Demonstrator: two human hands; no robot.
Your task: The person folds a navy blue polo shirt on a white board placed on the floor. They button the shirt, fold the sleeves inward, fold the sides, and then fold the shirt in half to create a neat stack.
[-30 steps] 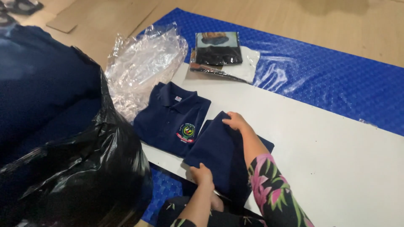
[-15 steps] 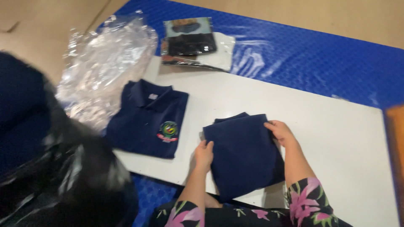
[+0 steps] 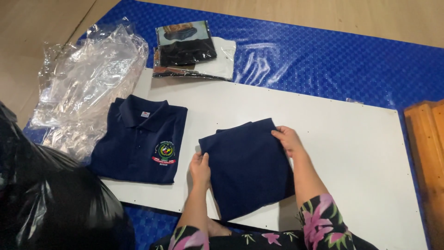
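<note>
A folded navy shirt (image 3: 247,169) lies back side up on the white board (image 3: 333,134). My left hand (image 3: 200,169) grips its left edge and my right hand (image 3: 289,140) grips its upper right corner. To the left lies a second navy polo shirt (image 3: 138,139), folded face up, with a collar and a round chest emblem. The two shirts lie apart, a strip of white board between them.
Crumpled clear plastic bags (image 3: 88,83) lie at the left. A large black plastic bag (image 3: 51,203) fills the lower left. Packaged dark and white garments (image 3: 192,51) rest at the board's far edge on a blue mat (image 3: 323,60). A wooden piece (image 3: 428,157) stands at the right.
The view has swung right and now sits squarely over the board. My hands have shifted the folded shirt slightly right, away from the polo, still gripping its edges.
</note>
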